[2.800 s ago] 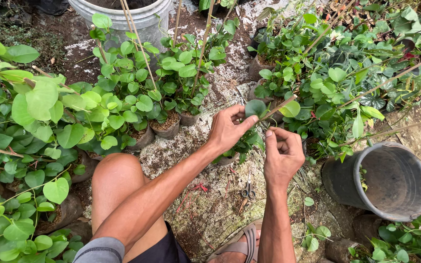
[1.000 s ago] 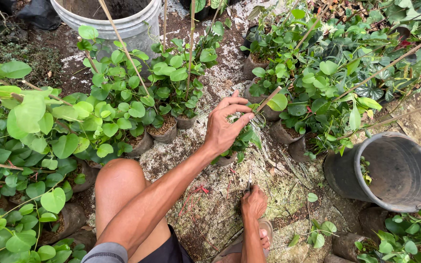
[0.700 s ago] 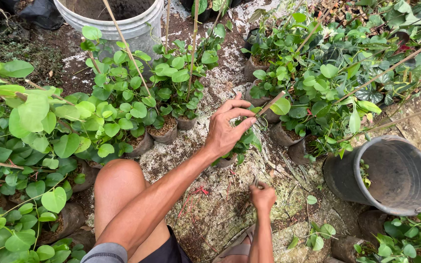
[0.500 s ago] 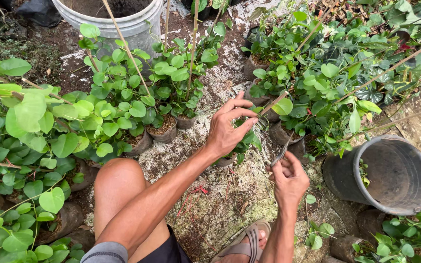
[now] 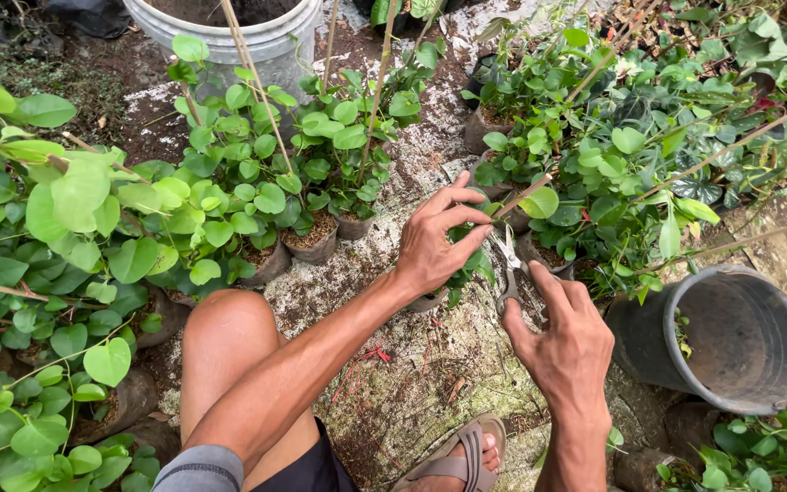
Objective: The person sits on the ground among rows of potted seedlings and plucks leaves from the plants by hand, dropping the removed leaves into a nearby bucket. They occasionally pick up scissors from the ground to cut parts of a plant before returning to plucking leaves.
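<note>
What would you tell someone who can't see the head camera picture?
A person's right hand holds small scissors up to a thin stick in a little potted plant, while the left hand grips the plant's leaves. Many leafy green potted plants surround them, and a grey bucket sits to the right.

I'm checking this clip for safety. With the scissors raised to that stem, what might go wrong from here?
1. The left hand grips the small plant right beside the scissors held in the right hand; its fingers could get nicked.
2. A thin bamboo stake slants across just above the blades, so the cut may catch it instead of the stem.
3. Neighbouring potted plants crowd close; a stray snip might take the wrong shoot.
</note>
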The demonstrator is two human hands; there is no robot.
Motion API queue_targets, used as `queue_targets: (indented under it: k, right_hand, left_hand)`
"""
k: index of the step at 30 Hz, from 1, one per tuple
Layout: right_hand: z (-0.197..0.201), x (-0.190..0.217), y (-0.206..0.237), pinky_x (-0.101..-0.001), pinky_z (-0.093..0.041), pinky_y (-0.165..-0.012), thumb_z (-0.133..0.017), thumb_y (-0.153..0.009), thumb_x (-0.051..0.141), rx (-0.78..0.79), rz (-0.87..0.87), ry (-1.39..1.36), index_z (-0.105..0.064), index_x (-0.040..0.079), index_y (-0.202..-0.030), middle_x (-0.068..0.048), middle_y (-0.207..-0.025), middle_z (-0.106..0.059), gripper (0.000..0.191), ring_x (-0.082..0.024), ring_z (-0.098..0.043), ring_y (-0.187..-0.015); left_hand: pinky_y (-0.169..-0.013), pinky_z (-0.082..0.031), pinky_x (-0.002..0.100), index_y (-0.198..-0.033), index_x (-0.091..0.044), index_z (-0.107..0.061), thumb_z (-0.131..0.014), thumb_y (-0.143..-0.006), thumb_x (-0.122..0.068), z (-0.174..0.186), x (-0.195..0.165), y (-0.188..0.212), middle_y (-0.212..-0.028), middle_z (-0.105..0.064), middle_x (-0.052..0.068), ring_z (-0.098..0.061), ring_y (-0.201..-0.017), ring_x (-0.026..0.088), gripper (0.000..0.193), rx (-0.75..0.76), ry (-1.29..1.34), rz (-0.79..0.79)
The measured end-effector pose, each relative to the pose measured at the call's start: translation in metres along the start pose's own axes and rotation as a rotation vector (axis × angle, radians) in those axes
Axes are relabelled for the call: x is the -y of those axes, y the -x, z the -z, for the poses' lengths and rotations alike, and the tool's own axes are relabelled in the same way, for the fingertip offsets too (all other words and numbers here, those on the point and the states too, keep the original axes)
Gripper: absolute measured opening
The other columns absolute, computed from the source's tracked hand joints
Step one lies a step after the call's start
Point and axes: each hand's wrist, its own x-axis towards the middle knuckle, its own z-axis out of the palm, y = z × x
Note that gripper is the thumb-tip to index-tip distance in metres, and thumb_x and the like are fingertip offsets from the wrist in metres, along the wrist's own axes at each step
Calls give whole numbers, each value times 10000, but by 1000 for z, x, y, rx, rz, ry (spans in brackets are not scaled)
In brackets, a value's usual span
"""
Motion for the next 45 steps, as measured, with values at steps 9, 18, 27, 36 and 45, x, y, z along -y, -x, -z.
queue_targets:
  k: [9, 18, 27, 36, 45]
  right_hand:
    - [-2, -4, -6, -369, -553, -661, -820, -809, 232, -12, 27, -49, -692, 97, -1283, -99, -985, -677, 509, -223, -667, -732]
    - [-4, -7, -10, -366, -548, -657, -823, -815, 215, 3, 39, -67, -691, 104, -1295, -99, -987, -673, 510, -217, -652, -709]
    - [-9, -11, -9, -384, -557, -722, -820, -826, 206, -46, 104, -40, -675, 100, -1316, -108, -1030, -665, 522, -265, -676, -853]
    - [-11, -16, -7, -330, -544, -592, -798, -869, 128, -20, 58, -128, -691, 93, -1304, -90, -937, -667, 449, -176, -644, -632]
    - [-23, -65, 10, -298, -604, -716, -781, -952, 84, -250, -67, -196, -679, 42, -1371, -100, -1035, -710, 433, -135, -703, -810]
  left_hand:
    - [-1189, -441, 453, -946, -113, -782, -790, -875, -134, -5, 4, 4, -1270, -692, 56, -491, -1461, 315, 74, 28, -9, -10]
    - [-1196, -440, 453, -946, -104, -786, -789, -857, -115, -10, 5, 3, -1282, -694, 59, -490, -1457, 321, 90, 47, 2, -20]
    - [-1193, -450, 441, -932, -83, -775, -776, -862, -105, -8, 1, 3, -1288, -688, 67, -494, -1457, 319, 74, 55, 20, -14]
    - [-1188, -456, 446, -938, -107, -784, -792, -872, -136, -9, 0, 3, -1277, -692, 66, -496, -1456, 327, 72, 56, 21, -6]
    - [-1235, -339, 536, -957, -124, -781, -808, -858, -170, -8, 5, -4, -1427, -603, 133, -430, -1475, 359, 112, 8, 58, 21]
